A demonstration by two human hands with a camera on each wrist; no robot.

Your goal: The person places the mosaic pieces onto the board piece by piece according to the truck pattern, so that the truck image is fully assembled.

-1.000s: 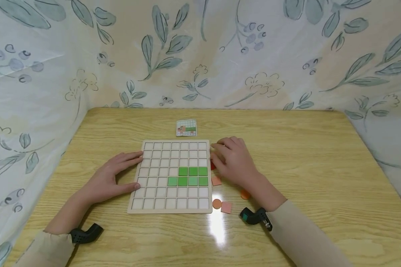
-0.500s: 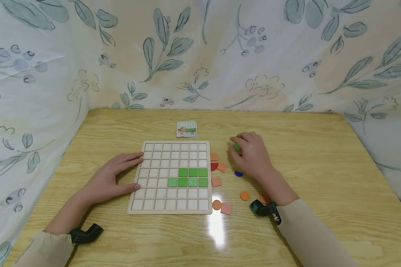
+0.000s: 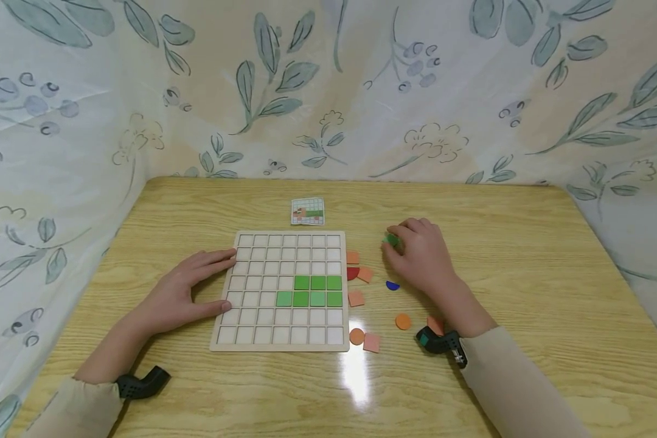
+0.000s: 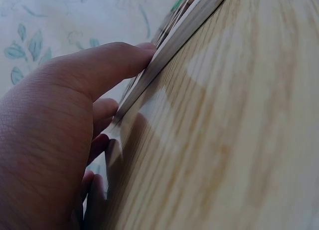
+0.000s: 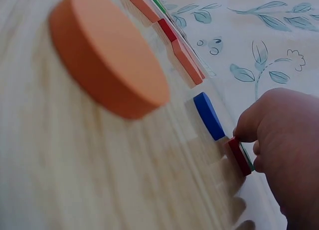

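Fingers [image 3: 395, 234] beside blue half-disc [image 3: 392, 285], orange tiles [image 3: 364, 274]

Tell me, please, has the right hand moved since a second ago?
Yes: the right hand has moved rightward, away from the grid board edge, now pinching a green piece.

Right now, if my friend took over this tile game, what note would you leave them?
Left hand: flat on the table, fingers against the left edge of the grid board, steadying it.
Right hand: right of the board, fingers pinching a green tile.
Done: seven green tiles sit in the board in two rows.
Left: most squares are unfilled. Loose pieces lie between board and right hand: orange squares, orange discs, a red piece, a blue piece. The pattern card lies behind the board.
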